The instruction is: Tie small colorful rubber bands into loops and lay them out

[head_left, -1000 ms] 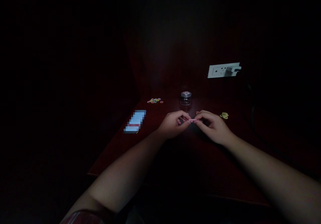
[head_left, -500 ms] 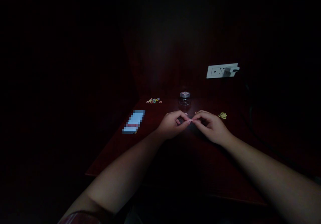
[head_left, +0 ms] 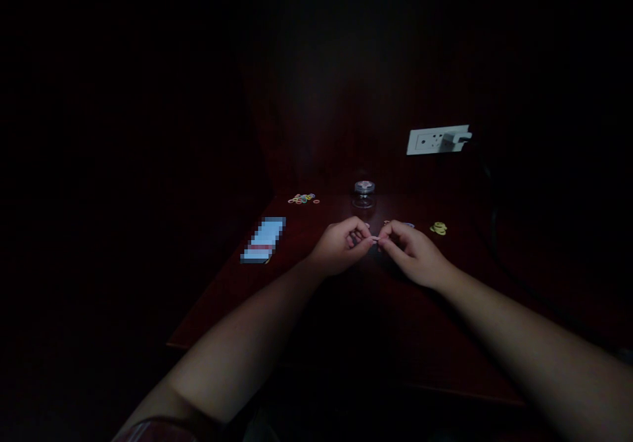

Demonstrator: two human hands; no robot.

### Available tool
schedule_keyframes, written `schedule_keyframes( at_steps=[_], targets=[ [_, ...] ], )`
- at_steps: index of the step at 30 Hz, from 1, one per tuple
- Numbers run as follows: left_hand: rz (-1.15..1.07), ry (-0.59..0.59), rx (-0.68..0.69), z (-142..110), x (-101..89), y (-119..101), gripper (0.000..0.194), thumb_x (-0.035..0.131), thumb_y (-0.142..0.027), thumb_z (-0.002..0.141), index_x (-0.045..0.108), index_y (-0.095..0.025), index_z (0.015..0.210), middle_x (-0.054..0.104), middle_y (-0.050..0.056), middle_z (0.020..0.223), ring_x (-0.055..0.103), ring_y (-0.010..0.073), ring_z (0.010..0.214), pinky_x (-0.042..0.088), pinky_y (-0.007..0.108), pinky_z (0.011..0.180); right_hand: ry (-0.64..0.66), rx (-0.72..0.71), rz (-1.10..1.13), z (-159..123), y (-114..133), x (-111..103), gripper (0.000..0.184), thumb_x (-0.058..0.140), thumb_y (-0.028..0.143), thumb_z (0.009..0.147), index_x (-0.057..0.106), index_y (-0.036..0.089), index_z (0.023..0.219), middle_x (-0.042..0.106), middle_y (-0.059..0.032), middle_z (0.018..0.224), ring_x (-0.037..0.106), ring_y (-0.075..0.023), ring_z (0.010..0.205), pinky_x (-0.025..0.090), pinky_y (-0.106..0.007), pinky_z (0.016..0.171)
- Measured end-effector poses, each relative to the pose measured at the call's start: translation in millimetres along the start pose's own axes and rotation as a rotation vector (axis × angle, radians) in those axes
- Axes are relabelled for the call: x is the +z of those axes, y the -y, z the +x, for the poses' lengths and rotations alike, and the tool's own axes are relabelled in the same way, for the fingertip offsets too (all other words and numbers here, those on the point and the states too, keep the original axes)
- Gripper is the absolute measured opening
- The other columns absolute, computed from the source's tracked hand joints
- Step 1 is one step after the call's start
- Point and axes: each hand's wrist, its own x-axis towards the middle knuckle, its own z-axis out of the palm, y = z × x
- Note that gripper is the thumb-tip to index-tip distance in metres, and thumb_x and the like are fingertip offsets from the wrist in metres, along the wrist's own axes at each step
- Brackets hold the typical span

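Between the fingertips of both hands is a small pale pink hair tie [head_left: 375, 238]. My left hand [head_left: 341, 247] pinches its left end with thumb and forefinger. On the other end, my right hand [head_left: 414, 252] is closed in a similar pinch. Just beyond my fingers, parts of other hair ties show: a pinkish one [head_left: 386, 223] and a bluish one [head_left: 408, 225], partly hidden by the right hand. A pile of yellow hair ties [head_left: 438, 228] lies to the right of that hand. Behind the hands stands a clear round jar [head_left: 364, 194].
Several mixed-colour hair ties [head_left: 302, 198] lie at the back left of the dark red table [head_left: 237, 303]. A phone with a blurred, lit screen [head_left: 264, 239] is at the left. On the back wall is a white socket panel [head_left: 429, 140] with a plug and a dark cable [head_left: 493, 224].
My right fingers have shifted slightly down and the bluish hair tie behind them now shows. Both hands still pinch the pink hair tie.
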Motion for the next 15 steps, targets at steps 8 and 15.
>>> schedule_keyframes(
  at_steps=[8, 15],
  targets=[
    [-0.071, -0.006, -0.022, 0.1, 2.1, -0.8, 0.022, 0.062, -0.034, 0.078, 0.056, -0.013, 0.081, 0.053, -0.002, 0.065, 0.043, 0.0051, 0.054, 0.035, 0.016, 0.048, 0.012, -0.041, 0.050, -0.7, 3.8, -1.0, 0.009, 0.051, 0.025, 0.087, 0.056, 0.019, 0.082, 0.049, 0.0007, 0.066, 0.046, -0.0137, 0.062, 0.039, -0.026, 0.061],
    [-0.114, 0.045, -0.029, -0.8, 2.9, -4.7, 0.022, 0.065, -0.033, 0.076, 0.055, -0.013, 0.080, 0.054, -0.002, 0.066, 0.044, 0.0046, 0.053, 0.036, 0.016, 0.048, -0.009, -0.033, 0.026, -0.2, 1.3, -0.8, 0.014, 0.051, 0.025, 0.087, 0.057, 0.018, 0.078, 0.050, 0.0009, 0.065, 0.046, -0.0134, 0.062, 0.039, -0.026, 0.061]
  ],
)
